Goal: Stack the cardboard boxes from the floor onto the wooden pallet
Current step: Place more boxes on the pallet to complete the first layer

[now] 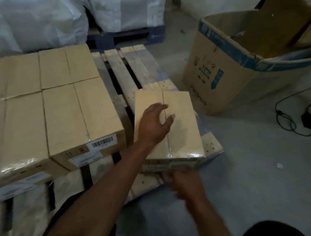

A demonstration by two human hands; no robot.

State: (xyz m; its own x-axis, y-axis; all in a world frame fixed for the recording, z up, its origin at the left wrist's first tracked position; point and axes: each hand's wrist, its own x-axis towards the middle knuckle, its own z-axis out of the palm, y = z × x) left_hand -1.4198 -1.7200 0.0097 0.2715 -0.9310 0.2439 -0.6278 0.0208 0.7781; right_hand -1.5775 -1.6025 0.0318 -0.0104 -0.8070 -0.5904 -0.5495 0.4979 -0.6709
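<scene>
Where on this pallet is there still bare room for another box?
Bare slats show at the far end of the wooden pallet, between the stacked boxes on the left and the open carton on the right, beyond the single box under the left hand. The left side is crowded.

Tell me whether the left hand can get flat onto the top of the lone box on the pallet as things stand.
Probably yes. The left hand is already over the lone box, fingers loosely curled, with nothing lying on the top. The right hand is at the near end, clear of the top.
</scene>
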